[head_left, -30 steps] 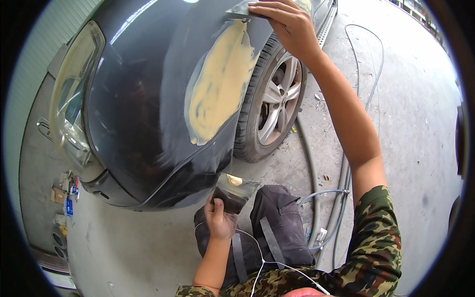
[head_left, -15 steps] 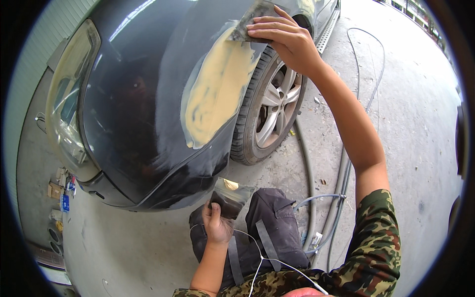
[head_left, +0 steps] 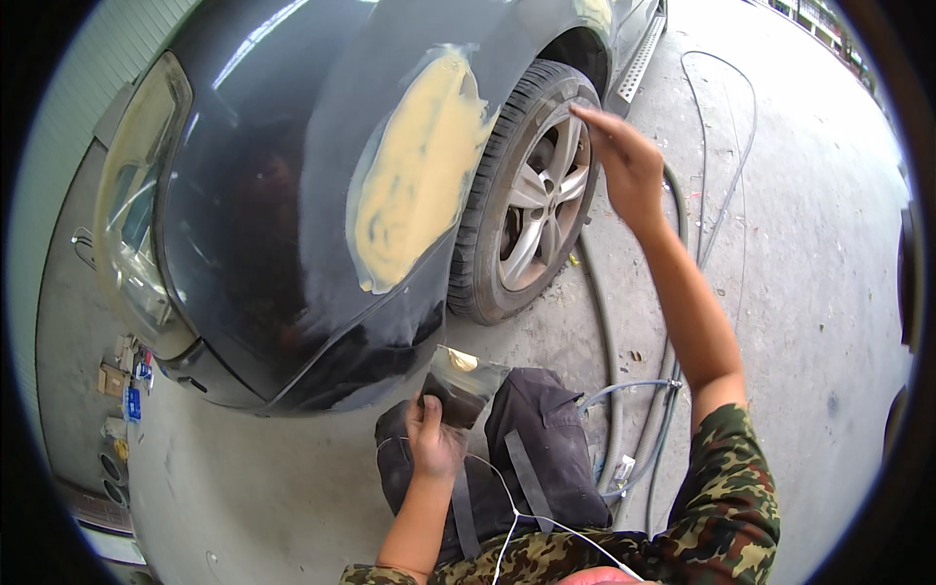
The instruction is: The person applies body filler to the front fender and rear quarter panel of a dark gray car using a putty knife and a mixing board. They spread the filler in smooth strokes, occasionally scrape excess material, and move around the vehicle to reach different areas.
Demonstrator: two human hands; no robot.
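My left hand [head_left: 436, 439] grips a dark putty spreader [head_left: 458, 398] in front of my knees, thumb on its face. A dab of cream putty [head_left: 458, 360] sits near its far edge. Ahead, a long patch of cream filler [head_left: 414, 180] covers part of a dark grey car's front corner [head_left: 244, 205], with scuffed, dull paint around it. My right hand [head_left: 627, 166] is raised over the wheel, apart from the car, fingers together and turned edge-on. The spreader it held a moment ago is barely visible, if at all, from this angle.
The front wheel [head_left: 546, 200] stands right of the patch. Grey hoses [head_left: 614, 380] run along the concrete floor on the right. A headlight [head_left: 146, 205] is at the left. Small boxes [head_left: 112, 378] lie farther left. A white cord [head_left: 515, 507] hangs over my dark trousers.
My right hand has come off the upper end of the filler patch, moving right and toward me, and has turned edge-on. The left hand with its spreader has barely shifted.
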